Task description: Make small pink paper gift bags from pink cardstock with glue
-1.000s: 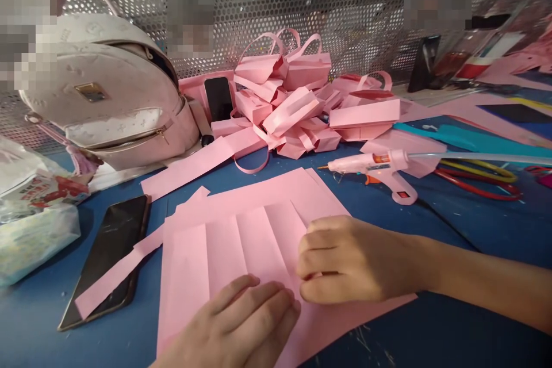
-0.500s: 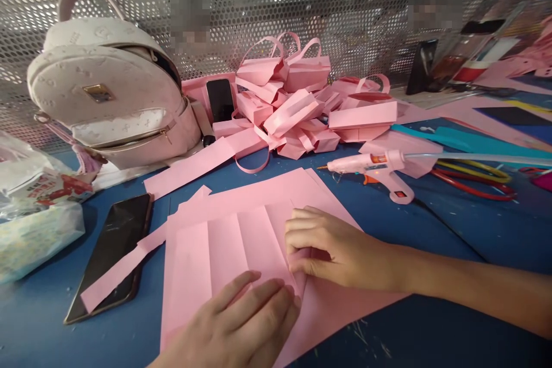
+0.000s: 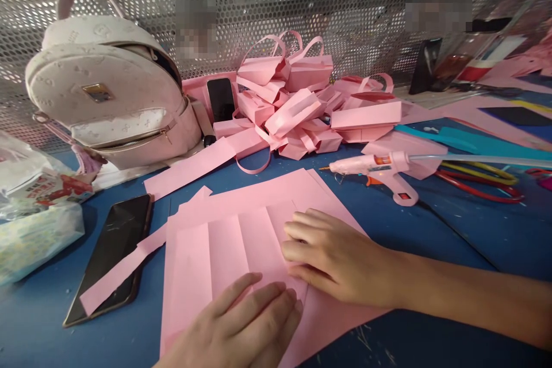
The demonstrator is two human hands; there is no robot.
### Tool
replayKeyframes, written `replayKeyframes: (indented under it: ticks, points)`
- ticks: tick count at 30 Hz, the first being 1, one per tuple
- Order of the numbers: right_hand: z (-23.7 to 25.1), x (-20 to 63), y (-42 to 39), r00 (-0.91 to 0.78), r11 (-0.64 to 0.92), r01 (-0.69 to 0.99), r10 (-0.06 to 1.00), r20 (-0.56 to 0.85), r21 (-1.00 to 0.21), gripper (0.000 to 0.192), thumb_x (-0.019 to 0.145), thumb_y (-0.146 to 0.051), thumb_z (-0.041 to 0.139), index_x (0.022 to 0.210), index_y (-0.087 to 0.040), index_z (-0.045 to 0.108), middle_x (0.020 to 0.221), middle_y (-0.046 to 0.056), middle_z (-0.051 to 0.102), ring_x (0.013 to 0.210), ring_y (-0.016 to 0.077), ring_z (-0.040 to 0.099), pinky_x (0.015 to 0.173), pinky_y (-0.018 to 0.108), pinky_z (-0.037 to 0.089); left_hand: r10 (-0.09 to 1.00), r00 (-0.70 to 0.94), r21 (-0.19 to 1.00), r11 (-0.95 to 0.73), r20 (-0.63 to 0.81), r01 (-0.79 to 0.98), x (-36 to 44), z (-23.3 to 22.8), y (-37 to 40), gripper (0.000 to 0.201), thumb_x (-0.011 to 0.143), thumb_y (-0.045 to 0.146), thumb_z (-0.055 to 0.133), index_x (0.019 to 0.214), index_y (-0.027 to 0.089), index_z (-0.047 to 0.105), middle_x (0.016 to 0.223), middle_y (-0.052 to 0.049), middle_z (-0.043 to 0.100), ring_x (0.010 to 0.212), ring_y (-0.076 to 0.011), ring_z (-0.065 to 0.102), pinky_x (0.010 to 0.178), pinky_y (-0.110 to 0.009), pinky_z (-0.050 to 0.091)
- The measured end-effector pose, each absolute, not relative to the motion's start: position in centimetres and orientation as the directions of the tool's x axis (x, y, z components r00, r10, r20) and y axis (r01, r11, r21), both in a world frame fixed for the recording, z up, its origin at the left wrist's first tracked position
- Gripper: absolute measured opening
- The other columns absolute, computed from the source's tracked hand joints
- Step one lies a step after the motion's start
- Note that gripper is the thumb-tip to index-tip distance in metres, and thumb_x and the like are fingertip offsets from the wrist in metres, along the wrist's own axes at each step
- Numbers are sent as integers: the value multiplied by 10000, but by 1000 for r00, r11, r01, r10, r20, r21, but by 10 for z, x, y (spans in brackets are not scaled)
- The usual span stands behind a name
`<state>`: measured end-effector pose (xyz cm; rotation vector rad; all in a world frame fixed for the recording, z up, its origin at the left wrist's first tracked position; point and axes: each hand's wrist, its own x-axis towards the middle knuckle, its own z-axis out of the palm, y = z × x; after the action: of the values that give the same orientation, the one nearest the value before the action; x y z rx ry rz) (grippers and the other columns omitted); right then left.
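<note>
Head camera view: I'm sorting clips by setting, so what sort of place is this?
Probably a craft workbench for paper bags: creased pink paper under both hands, a pile of pink paper bags behind, and a glue gun on the blue table.

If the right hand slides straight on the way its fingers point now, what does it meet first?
The right hand points left across the creased pink paper. Beyond the sheet's left edge, the first thing is probably the pink paper strip lying on the black phone; depth is uncertain.

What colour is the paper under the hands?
Pink, with folded creases; the paper shows best in the head view.
</note>
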<state>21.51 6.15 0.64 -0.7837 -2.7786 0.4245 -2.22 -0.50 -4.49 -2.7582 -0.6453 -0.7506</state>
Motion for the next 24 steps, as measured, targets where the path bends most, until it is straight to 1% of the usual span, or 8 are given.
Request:
replayKeyframes:
  ticks: [4, 6, 9, 11, 14, 15, 20, 24]
  points:
    - [5, 215, 61, -835, 821, 475, 535, 133, -317, 247, 1031, -253, 438, 805, -190, 518, 855, 20, 531, 785, 196, 422, 722, 339, 323, 382, 773, 6, -898, 507, 440, -24, -42, -5, 401, 1068, 96, 321, 1311, 144, 636, 1258, -17, 690, 1264, -130, 559, 1268, -344, 224]
    - [4, 216, 61, -837, 823, 474, 532, 130, -313, 256, 1035, -258, 426, 805, -191, 515, 857, 22, 530, 784, 198, 419, 724, 341, 319, 389, 779, 21, -900, 492, 436, -24, -40, -4, 403, 1067, 95, 318, 1319, 133, 629, 1260, -24, 690, 1270, -136, 556, 1271, -350, 211]
    - [4, 216, 60, -841, 827, 470, 526, 127, -309, 250, 1034, -263, 427, 810, -192, 512, 861, 23, 531, 788, 200, 421, 726, 342, 316, 380, 761, 31, -903, 526, 429, -25, -36, -3, 407, 1082, 147, 304, 1324, 152, 631, 1229, -28, 702, 1251, -153, 574, 1264, -371, 223]
    - [4, 216, 60, -842, 827, 472, 525, 121, -306, 242, 1030, -259, 430, 812, -193, 512, 867, 24, 534, 791, 201, 424, 728, 342, 314, 368, 781, 14, -908, 504, 419, -25, -30, -1, 396, 1087, 168, 317, 1352, 152, 610, 1187, -24, 717, 1215, -146, 598, 1263, -362, 214]
    - [4, 216, 60, -841, 827, 478, 528, 117, -296, 235, 1024, -247, 431, 811, -194, 514, 868, 27, 536, 792, 202, 423, 727, 342, 310, 347, 846, -47, -916, 404, 398, -25, -20, 2, 383, 1079, 148, 356, 1397, 125, 567, 1138, -21, 732, 1168, -123, 625, 1266, -330, 183]
    - [4, 216, 60, -840, 827, 480, 529, 119, -293, 234, 1023, -247, 434, 808, -194, 512, 864, 26, 534, 791, 203, 421, 724, 341, 307, 342, 854, -60, -917, 391, 395, -25, -17, 3, 378, 1076, 145, 368, 1395, 124, 569, 1130, -20, 734, 1158, -121, 630, 1265, -328, 183]
    - [3, 216, 60, -832, 819, 491, 542, 121, -297, 224, 1026, -260, 448, 817, -200, 500, 870, 20, 524, 805, 205, 417, 733, 337, 298, 347, 829, -61, -909, 438, 413, -23, -15, 4, 354, 1067, 119, 392, 1316, 165, 640, 1141, 22, 734, 1121, -109, 639, 1264, -322, 203]
    - [2, 216, 58, -827, 817, 497, 548, 124, -293, 232, 1039, -264, 421, 828, -202, 498, 886, 22, 528, 816, 208, 414, 739, 339, 292, 336, 824, -72, -909, 457, 411, -22, -16, 5, 342, 1065, 123, 407, 1285, 174, 664, 1116, 36, 738, 1084, -105, 649, 1255, -309, 235]
